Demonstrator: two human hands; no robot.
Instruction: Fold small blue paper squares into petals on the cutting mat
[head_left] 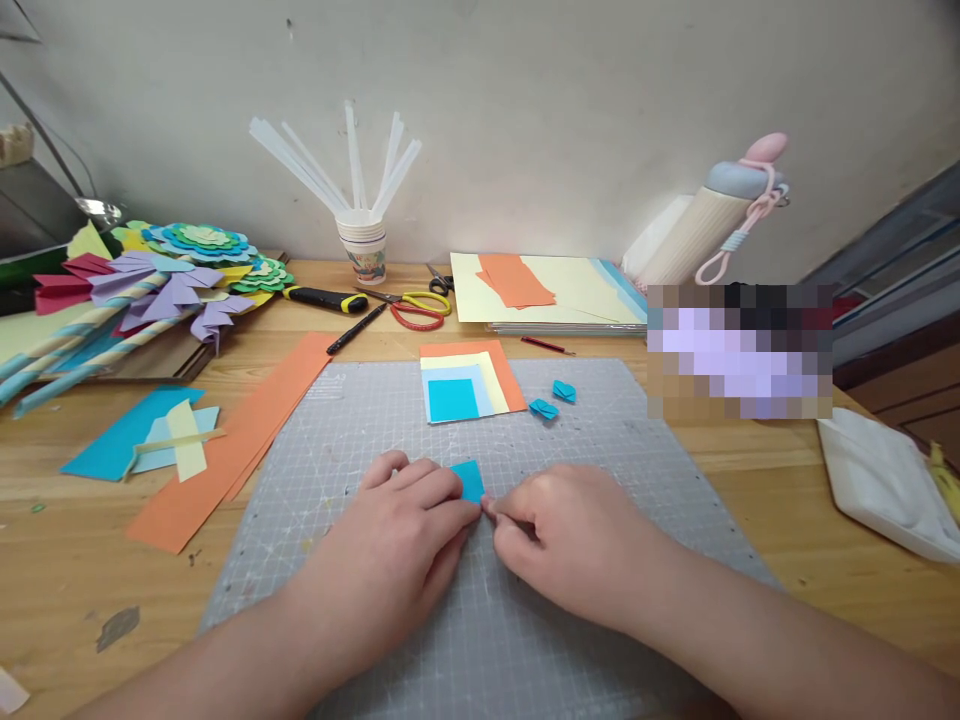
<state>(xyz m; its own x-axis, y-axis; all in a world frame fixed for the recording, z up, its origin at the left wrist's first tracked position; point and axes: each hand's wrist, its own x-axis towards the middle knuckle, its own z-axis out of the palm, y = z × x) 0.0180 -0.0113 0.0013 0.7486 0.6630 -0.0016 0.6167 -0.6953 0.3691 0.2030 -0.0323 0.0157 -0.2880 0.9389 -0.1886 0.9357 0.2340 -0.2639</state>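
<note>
Head view, and it's the only one I've got. Both hands are low on the grey gridded cutting mat [600, 440]. The left hand [409, 520] is curled knuckles-up, fingertips pressing down on the small bright-blue paper square [470, 480]. The right hand [559, 545] meets it at the square's near right corner, thumb and forefinger closed in a pinch on that edge. Most of the square is covered; only its far part shows between the hands.

I read this as a crease being set. The next move calls for fine fingertip work, with one hand pinning the paper flat.

Just beyond the hands lies the nested stack of orange, yellow and blue paper squares [469, 385]. Two small folded blue pieces [544, 408] sit beside it, apart from the hands. The long orange paper strip [240, 440] overlaps the mat's left edge. There's open mat to the right, while the red-and-yellow scissors [416, 308] and black pen [356, 328] lie well back. The white tray [885, 480] sits off the mat, well to the right.
</note>
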